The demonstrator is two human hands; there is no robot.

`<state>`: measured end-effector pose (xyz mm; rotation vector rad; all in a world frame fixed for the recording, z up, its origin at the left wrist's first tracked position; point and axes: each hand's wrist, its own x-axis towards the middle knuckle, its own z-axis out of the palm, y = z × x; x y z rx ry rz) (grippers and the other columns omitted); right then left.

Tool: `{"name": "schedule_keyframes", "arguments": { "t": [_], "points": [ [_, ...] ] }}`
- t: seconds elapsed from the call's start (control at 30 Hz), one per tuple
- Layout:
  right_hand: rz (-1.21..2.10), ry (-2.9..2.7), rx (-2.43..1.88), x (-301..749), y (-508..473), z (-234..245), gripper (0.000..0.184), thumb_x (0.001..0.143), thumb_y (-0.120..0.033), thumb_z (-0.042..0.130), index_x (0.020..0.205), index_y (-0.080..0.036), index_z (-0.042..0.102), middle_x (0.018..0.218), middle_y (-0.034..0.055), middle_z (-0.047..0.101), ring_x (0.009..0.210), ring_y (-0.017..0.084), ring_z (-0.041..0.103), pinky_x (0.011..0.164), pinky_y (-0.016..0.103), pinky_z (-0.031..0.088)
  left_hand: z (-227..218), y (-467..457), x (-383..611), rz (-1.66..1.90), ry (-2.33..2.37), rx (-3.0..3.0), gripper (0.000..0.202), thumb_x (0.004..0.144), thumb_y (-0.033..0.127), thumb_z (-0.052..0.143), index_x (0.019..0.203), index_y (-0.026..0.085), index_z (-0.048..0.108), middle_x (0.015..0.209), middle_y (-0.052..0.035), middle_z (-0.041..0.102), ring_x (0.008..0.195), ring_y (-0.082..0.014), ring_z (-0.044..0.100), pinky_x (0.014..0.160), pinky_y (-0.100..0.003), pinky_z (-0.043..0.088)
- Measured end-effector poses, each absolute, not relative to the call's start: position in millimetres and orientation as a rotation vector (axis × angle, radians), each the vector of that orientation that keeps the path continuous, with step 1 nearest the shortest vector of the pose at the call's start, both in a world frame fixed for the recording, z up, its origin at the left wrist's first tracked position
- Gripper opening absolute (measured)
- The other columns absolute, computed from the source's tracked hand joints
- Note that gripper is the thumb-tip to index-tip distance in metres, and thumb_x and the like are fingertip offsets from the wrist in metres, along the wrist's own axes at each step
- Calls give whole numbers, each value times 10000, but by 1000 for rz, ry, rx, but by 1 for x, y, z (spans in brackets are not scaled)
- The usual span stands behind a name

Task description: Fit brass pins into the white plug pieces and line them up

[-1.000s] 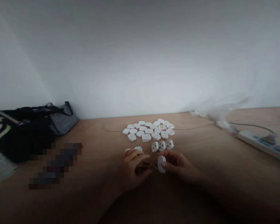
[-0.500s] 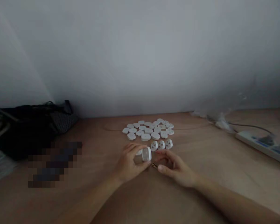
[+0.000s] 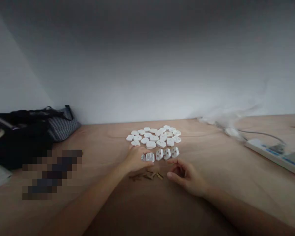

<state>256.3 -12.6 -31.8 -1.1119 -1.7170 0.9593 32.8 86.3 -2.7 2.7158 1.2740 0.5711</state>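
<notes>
My left hand (image 3: 137,159) has its thumb and fingers around the near and far edges of a white plug housing (image 3: 150,157), which sits on the table with its holed side showing. Another white piece shows partly behind those fingers. To the right of the held piece, three similar housings (image 3: 167,153) stand in a row, dark holes facing me. My right hand (image 3: 186,178) rests just below that row, thumb and fingers apart and curved, with nothing visible between them. Between the hands lie several small brass pins (image 3: 152,176), loosely scattered.
Behind the row several white housings (image 3: 152,138) are spread in a cluster. A black bag (image 3: 27,134) and a blurred-out dark item (image 3: 55,173) are on the left. A power strip (image 3: 272,154) with a cable and clear plastic (image 3: 232,131) lie on the right.
My left hand has lowered the raised housing to the table, left of the three. My right hand no longer shows the brass pin at its fingertips, and the scattered pins have come into view.
</notes>
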Motion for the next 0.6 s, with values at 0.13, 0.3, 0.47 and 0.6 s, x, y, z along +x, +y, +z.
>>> {"name": "schedule_keyframes", "arguments": {
  "t": [0.13, 0.3, 0.47, 0.6],
  "points": [
    [936, -1730, -1111, 257, -11, -34, 376, 772, -383, 622, 1077, -176, 543, 769, 20, 622, 642, 145, 546, 571, 247, 428, 1, 89, 35, 591, 1217, 2716, 633, 575, 430, 766, 1144, 202, 610, 1122, -119, 625, 1034, -330, 542, 905, -461, 374],
    [871, -1754, -1113, 257, -12, -31, 343, 781, -382, 610, 1054, -179, 568, 752, 15, 627, 622, 141, 540, 563, 244, 417, 3, 96, 56, 578, 1001, 2722, 630, 606, 397, 766, 1180, 223, 573, 1220, -91, 581, 1127, -275, 512, 953, -383, 388],
    [853, -1759, -1139, 258, -11, -32, 318, 787, -367, 600, 1040, -176, 573, 717, 11, 620, 593, 136, 535, 542, 241, 416, 0, 96, 67, 618, 928, 2691, 547, 658, 253, 741, 1177, 223, 571, 1119, -78, 638, 1023, -257, 584, 890, -371, 449],
    [796, -1764, -1146, 259, -9, -37, 322, 783, -370, 602, 1043, -184, 567, 699, 3, 611, 574, 134, 524, 527, 242, 411, 5, 70, 56, 763, 950, 2646, 509, 771, 285, 643, 1250, 203, 490, 1183, -98, 577, 1096, -241, 531, 940, -387, 417]
  ]
}}
